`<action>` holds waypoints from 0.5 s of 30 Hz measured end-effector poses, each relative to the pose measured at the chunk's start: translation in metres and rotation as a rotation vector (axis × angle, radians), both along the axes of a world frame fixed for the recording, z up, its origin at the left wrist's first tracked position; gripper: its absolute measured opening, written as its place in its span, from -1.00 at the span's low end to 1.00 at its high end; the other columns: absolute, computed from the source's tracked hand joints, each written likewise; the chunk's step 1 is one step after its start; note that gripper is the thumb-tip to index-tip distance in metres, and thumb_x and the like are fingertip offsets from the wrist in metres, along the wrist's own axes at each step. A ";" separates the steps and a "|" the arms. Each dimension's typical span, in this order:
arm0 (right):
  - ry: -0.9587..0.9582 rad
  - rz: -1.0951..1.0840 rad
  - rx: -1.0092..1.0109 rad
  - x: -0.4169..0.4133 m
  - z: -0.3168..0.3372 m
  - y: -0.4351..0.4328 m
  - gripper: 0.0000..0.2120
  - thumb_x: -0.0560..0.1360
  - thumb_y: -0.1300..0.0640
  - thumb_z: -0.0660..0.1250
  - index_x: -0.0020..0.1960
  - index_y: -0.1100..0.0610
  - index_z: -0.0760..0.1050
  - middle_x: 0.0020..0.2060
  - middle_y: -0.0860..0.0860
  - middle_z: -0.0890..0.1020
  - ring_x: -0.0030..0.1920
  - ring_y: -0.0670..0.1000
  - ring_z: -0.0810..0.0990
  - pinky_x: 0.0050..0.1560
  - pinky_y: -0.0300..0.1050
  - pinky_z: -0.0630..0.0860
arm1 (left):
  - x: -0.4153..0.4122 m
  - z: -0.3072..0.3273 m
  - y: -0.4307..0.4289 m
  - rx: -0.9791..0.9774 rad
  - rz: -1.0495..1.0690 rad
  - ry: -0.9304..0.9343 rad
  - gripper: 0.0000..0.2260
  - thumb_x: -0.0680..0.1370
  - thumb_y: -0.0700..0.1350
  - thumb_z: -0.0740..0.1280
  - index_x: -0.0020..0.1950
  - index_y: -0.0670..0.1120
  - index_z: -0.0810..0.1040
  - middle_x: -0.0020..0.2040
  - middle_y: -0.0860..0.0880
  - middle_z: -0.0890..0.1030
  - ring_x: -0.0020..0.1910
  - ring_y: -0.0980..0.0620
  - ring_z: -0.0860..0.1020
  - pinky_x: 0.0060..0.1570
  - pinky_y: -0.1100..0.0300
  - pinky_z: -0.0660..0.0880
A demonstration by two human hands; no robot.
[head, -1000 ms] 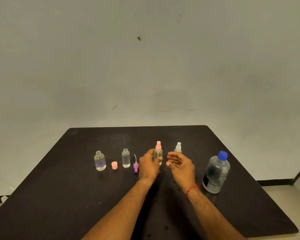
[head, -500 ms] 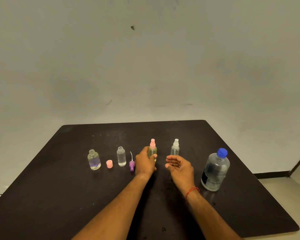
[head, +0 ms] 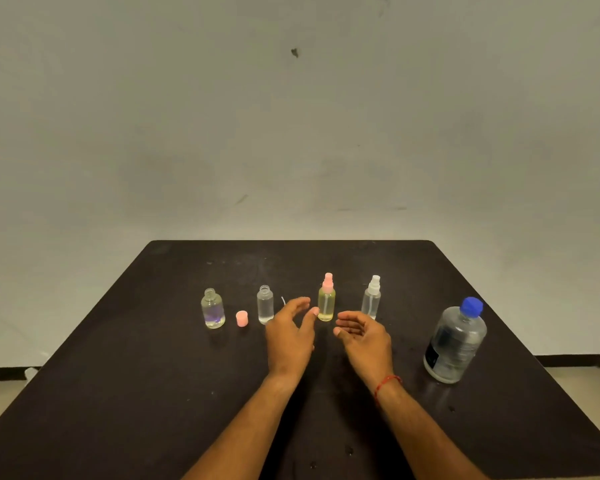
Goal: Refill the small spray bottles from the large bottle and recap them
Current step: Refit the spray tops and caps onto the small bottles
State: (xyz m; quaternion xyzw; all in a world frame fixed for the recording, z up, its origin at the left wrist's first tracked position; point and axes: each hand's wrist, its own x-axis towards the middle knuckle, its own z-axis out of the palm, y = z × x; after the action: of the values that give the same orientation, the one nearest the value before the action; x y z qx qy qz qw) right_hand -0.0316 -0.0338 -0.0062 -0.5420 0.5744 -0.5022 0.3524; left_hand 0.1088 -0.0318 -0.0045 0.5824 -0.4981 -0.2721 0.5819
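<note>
Head view: left hand (head: 289, 336) open, off the yellow spray bottle (head: 326, 303) gripped a moment earlier; right hand (head: 364, 336) open, empty. Uncapped bottles (head: 265, 304) mid-left beside pink cap (head: 242, 318); large bottle (head: 455, 344) lower right.

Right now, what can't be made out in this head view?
- Purple sprayer: behind the left hand; only its thin tube shows.
- Large bottle label: dark patch, too small to read.
- Forearms: cut off by the bottom edge.
- Liquid level in the white-capped bottle: too small to tell.
</note>
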 end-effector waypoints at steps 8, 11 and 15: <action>0.202 0.032 -0.047 0.051 -0.007 -0.001 -0.78 0.40 0.17 0.52 0.03 0.04 0.64 -0.16 -0.12 0.66 -0.15 -0.17 0.62 -0.05 -0.32 0.58 | 0.054 -0.018 0.010 -0.018 0.224 0.021 -0.87 0.53 -0.09 0.47 -0.04 0.15 0.62 -0.12 0.19 0.66 -0.12 0.26 0.63 -0.13 -0.04 0.66; 0.323 0.053 -0.107 0.066 -0.008 -0.002 -0.77 0.40 0.09 0.51 0.04 0.00 0.63 -0.11 -0.14 0.64 -0.13 -0.15 0.59 -0.04 -0.27 0.57 | 0.065 -0.026 0.000 -0.001 0.257 0.024 -0.81 0.52 -0.08 0.49 0.10 0.09 0.60 0.00 0.21 0.61 0.03 0.33 0.56 -0.11 -0.09 0.67; 0.483 0.113 -0.159 0.081 -0.010 -0.009 -0.79 0.44 -0.03 0.43 0.07 -0.10 0.59 -0.08 -0.17 0.57 -0.08 -0.18 0.55 -0.04 -0.38 0.47 | 0.070 -0.031 -0.013 0.048 0.223 0.044 -0.60 0.51 -0.04 0.50 0.32 0.03 0.54 0.24 0.07 0.59 0.24 0.05 0.55 -0.02 -0.13 0.66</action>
State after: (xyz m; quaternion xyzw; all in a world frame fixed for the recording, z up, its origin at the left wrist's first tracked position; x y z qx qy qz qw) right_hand 0.0491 -0.0424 -0.0160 -0.7033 0.5696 -0.3812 0.1887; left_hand 0.1784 -0.0450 -0.0357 0.6420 -0.4105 -0.2301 0.6053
